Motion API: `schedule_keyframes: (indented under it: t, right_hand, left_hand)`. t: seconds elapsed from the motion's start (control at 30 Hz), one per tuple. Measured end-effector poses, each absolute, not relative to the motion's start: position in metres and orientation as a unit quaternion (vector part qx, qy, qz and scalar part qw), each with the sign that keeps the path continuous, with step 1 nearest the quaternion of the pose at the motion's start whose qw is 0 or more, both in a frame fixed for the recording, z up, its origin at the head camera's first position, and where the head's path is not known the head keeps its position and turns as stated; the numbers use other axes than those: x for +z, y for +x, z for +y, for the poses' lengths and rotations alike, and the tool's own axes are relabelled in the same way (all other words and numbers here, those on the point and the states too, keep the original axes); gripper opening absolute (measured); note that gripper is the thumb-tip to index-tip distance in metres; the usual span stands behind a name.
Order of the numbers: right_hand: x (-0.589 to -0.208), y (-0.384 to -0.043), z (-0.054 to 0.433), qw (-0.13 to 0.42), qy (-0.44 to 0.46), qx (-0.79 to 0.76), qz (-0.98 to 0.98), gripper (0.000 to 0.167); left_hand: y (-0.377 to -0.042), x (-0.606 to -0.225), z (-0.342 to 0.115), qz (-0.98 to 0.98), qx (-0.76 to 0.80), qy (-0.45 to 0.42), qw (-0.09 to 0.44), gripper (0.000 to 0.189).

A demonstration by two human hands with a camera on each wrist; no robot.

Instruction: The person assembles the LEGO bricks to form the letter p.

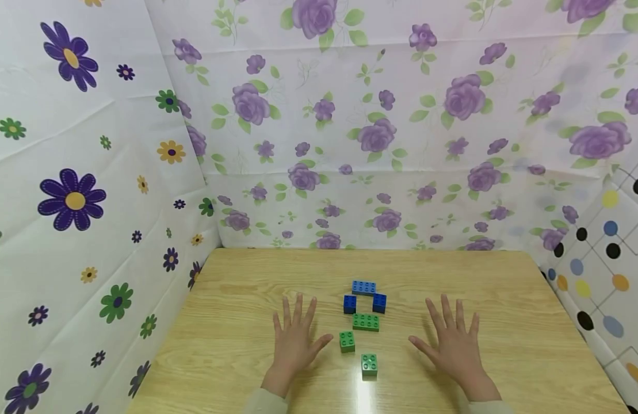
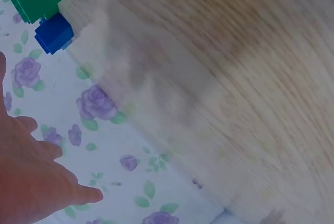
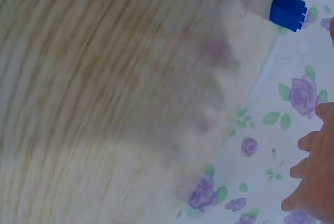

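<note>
Several toy building bricks lie between the two hands in the head view. A long light-blue brick (image 1: 363, 287) is farthest back, with a dark blue square brick (image 1: 350, 304) and another dark blue brick (image 1: 379, 303) just in front of it. Nearer come a long green brick (image 1: 366, 322), a green square brick (image 1: 347, 341) and a second green square brick (image 1: 369, 364). My left hand (image 1: 294, 347) is spread with straight fingers, its thumb close to the nearer-left green brick. On the other side my right hand (image 1: 453, 349) is spread too, apart from every brick. Neither hand holds anything.
The bricks stand on a light wooden table (image 1: 236, 345). A cloth with purple roses (image 1: 375, 137) hangs behind its far edge. Flower-printed cloth (image 1: 75, 200) covers the left side, and a dotted cloth (image 1: 612, 250) the right.
</note>
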State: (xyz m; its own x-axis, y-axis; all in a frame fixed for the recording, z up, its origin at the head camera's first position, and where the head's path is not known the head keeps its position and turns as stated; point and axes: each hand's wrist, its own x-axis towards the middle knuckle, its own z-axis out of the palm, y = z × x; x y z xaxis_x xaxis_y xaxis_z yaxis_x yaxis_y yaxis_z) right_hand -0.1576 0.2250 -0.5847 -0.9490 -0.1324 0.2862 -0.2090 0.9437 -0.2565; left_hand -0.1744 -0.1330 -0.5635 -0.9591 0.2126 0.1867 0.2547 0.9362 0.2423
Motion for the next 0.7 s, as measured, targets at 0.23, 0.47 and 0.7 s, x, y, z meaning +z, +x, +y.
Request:
schedule_keyframes:
  t: [0.23,0.47,0.7]
  right_hand:
    - [-0.580,-0.161,0.215,0.139,0.101,0.152,-0.973,0.095]
    - [-0.575,-0.162,0.202,0.142,0.113,0.170,-0.969,0.099]
    - [-0.572,-0.161,0.189,0.126,0.121,0.197,-0.965,0.101]
  left_hand:
    - [-0.175,-0.558,-0.127,-0.980,-0.128,-0.130,0.083,0.090]
    - [-0.173,-0.555,-0.120,-0.975,-0.152,-0.138,0.084,0.089]
    - [-0.170,-0.554,-0.116,-0.959,-0.223,-0.163,0.067,0.091]
